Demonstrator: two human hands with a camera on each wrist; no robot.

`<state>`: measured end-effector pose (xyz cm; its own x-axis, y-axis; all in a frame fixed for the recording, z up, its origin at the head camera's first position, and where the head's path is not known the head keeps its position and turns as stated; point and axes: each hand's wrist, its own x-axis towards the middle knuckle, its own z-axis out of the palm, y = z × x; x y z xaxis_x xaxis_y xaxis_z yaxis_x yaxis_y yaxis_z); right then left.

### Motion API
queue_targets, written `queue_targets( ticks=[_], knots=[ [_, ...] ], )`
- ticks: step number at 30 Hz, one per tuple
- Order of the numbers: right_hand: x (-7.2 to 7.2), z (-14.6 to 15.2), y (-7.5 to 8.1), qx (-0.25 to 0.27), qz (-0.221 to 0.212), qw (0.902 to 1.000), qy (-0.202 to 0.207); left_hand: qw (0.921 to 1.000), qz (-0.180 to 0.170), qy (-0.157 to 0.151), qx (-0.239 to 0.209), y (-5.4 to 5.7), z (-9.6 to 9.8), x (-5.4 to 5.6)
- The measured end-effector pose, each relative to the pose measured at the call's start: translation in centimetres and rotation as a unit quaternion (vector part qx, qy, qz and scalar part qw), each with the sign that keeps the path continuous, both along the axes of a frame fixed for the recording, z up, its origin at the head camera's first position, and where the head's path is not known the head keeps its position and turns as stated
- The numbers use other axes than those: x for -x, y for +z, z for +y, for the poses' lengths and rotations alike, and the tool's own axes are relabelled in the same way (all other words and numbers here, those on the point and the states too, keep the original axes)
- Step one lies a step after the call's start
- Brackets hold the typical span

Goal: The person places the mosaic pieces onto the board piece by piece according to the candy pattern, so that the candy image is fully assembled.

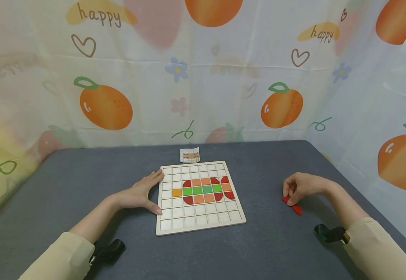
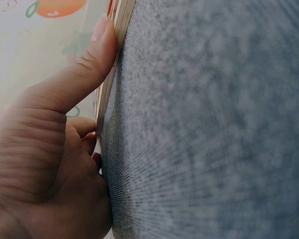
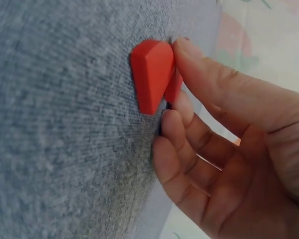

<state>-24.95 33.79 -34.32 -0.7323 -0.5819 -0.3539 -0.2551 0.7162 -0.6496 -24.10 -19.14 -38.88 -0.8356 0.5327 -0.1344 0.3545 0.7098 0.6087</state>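
Observation:
A pale gridded board lies on the table with colored pieces in its cells: dark red quarter-rounds, salmon squares, green squares and one orange-yellow square. My left hand rests against the board's left edge, thumb and fingers spread along it; the left wrist view shows the thumb on the rim. Off to the right, my right hand pinches a red piece between thumb and fingers at the tabletop. A second red piece with a curved edge lies beside it.
Behind the board lies a small pattern card with a colored grid picture. The dark grey table ends at a printed curtain at the back and right side. A dark wrist device sits at each sleeve.

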Motion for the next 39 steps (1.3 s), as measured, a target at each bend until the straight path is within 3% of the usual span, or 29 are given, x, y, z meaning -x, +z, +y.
queue_targets(
  ticks=[10,15,23,39],
  knots=[
    [0.6,-1.2,-0.2,-0.037,0.098,0.9940,-0.033,1.0000,-0.007,0.004,0.003,0.1,0.3,-0.3],
    [0.8,-2.1,-0.1,-0.043,0.110,0.9920,-0.044,1.0000,-0.005,0.004,0.003,0.3,0.5,-0.3],
    [1.1,-3.2,0.0,-0.024,0.140,0.9894,-0.027,1.0000,-0.002,0.003,0.001,0.4,0.5,-0.4],
    [1.3,-9.2,0.6,0.064,0.158,0.9801,-0.101,1.0000,0.001,0.009,0.004,0.3,0.5,-0.4]
  ],
)
